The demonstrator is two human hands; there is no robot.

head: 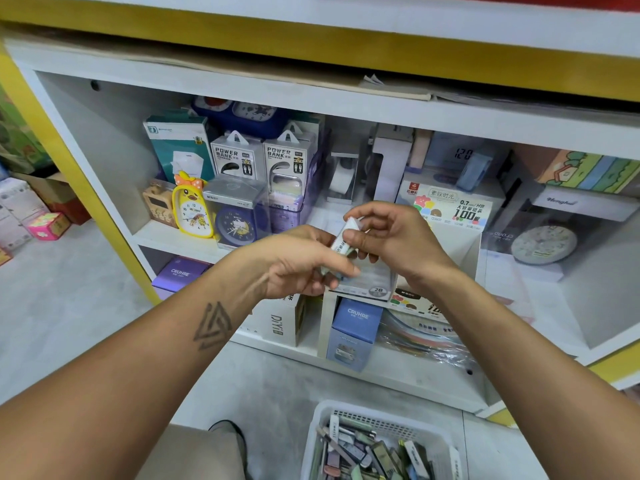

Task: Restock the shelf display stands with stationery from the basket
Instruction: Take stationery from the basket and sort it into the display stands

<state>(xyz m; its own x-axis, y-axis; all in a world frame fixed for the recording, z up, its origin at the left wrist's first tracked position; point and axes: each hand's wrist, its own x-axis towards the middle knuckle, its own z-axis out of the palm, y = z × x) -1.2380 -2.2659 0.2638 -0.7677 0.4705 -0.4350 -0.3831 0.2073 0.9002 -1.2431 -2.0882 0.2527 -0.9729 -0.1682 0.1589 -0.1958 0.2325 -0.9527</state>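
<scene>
White slim case (343,244), printed along its side, held between both hands in front of the shelf (180,239). Right hand (391,237) pinches its upper end with thumb and curled fingers; left hand (301,265) has fingers curled round the lower end. Just below the hands stands a clear display stand (372,284) marked 2B, on the shelf edge. White plastic basket (381,415) on the floor at bottom of view, well below the hands, filled with similar slim cases in mixed colours. On the shelf to the left: yellow duck clock (192,211), blue clock (235,226) in a clear box, two power bank boxes (263,161) behind. Blue box (356,327) on the lower shelf.
</scene>
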